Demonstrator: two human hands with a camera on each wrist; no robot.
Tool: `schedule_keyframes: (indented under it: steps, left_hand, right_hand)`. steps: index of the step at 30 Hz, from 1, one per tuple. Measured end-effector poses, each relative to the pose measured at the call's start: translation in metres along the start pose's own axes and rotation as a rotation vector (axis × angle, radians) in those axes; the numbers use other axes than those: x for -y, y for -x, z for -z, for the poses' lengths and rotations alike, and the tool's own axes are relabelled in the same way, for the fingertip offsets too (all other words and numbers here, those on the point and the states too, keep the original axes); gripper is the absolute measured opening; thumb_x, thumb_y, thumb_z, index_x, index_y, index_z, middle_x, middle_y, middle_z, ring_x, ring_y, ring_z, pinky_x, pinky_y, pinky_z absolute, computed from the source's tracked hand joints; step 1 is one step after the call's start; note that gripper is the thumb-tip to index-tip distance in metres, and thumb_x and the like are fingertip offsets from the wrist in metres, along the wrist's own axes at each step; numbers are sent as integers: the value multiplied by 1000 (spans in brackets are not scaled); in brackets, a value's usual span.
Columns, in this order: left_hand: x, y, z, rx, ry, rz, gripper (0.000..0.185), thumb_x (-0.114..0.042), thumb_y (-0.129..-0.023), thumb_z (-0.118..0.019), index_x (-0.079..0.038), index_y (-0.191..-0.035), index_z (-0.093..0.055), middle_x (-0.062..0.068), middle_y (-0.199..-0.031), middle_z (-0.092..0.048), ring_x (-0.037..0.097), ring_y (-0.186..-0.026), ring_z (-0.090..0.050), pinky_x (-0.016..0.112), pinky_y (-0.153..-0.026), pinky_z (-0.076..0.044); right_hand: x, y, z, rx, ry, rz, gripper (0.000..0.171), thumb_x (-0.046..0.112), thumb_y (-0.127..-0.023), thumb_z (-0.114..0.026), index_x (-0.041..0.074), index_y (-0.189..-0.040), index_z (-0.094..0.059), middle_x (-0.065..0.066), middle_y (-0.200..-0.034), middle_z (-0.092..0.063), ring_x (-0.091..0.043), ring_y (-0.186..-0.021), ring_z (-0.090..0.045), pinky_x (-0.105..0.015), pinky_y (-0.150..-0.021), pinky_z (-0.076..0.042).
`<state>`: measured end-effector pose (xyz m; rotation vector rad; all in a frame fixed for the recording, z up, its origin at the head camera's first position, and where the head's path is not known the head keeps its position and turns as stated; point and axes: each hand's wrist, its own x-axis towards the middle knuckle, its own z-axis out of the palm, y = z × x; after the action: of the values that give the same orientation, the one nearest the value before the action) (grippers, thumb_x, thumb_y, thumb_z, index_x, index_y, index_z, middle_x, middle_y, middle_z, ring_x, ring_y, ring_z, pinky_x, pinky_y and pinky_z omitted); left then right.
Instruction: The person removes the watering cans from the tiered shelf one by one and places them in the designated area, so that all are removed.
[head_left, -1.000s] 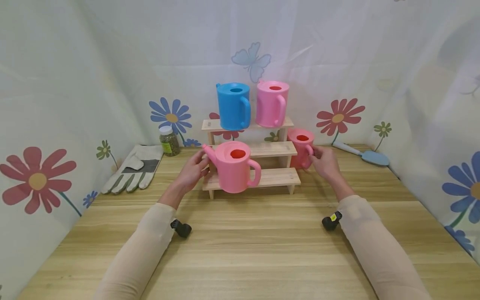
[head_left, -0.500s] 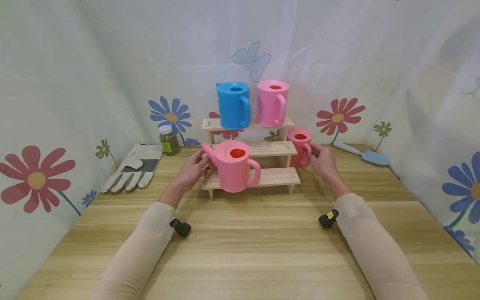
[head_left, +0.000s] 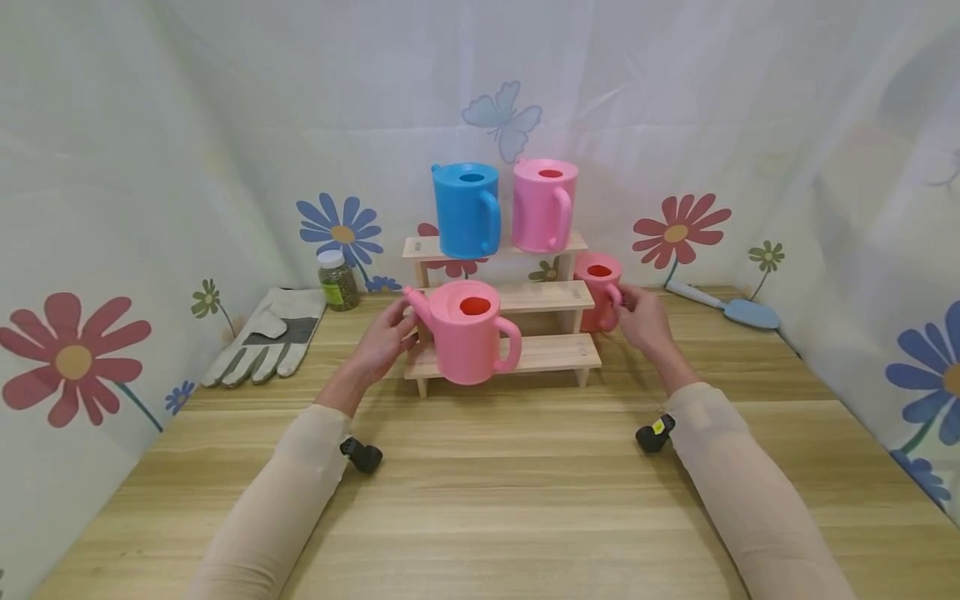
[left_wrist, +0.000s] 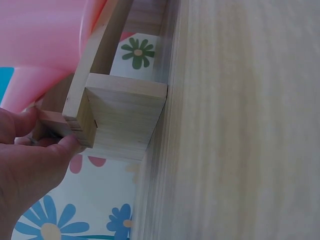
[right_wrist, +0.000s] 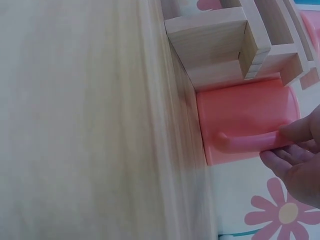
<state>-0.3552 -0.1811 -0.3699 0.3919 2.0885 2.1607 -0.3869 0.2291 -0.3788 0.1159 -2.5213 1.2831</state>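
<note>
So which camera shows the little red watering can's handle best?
The right wrist view: the red watering can fills the frame, and the right hand pinches its handle close up. The head view shows the can small beside the wooden steps, its handle mostly hidden. The left wrist view doesn't show it.

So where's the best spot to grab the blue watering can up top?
Probably by its loop handle. The blue watering can stands upright on the top step of the wooden shelf, handle facing you. Come from the front; the pink can crowds its right side, and its round body looks wide to wrap fingers round.
</note>
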Motion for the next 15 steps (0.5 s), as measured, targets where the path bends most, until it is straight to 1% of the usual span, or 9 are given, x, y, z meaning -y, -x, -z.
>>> schedule_keyframes:
  steps: [3,6,7,11,15]
  left_hand:
    - [-2,1,-1,4,-7,-1,50,-19,-96,-42,-11,-143,-26,18,-136,-33,27,-124,-33,45,-100,-29]
    - [-3,1,-1,5,-8,-4,50,-19,-96,-42,-10,-143,-26,18,-135,-34,27,-123,-34,45,-100,-30]
    - [-2,1,-1,4,-7,-5,50,-19,-96,-43,-10,-143,-26,18,-135,-35,27,-123,-34,45,-100,-30]
    - [0,-1,0,2,-1,-16,51,-19,-96,-43,-10,-143,-26,18,-137,-33,28,-124,-34,44,-100,-30]
    - [7,-6,3,-5,3,-17,51,-21,-96,-44,-12,-143,-27,16,-139,-32,27,-125,-33,43,-100,-31]
  right_hand:
    - [3,-1,4,-6,-26,-22,45,8,-89,-57,1,-132,-45,-17,-118,-55,-29,-104,-52,-40,-83,-47]
    - [12,0,11,-50,-50,-16,48,14,-88,-60,-1,-131,-45,-16,-116,-57,-27,-105,-53,-38,-85,-46]
    - [16,0,13,-67,-57,-10,48,17,-88,-61,0,-130,-46,-14,-116,-57,-25,-105,-54,-37,-85,-46]
    - [39,6,16,-126,-74,83,45,19,-86,-64,2,-126,-52,-11,-110,-61,-23,-102,-57,-36,-85,-46]
    - [64,18,11,-104,-127,191,42,19,-84,-67,3,-121,-56,-12,-106,-63,-21,-97,-59,-32,-84,-47]
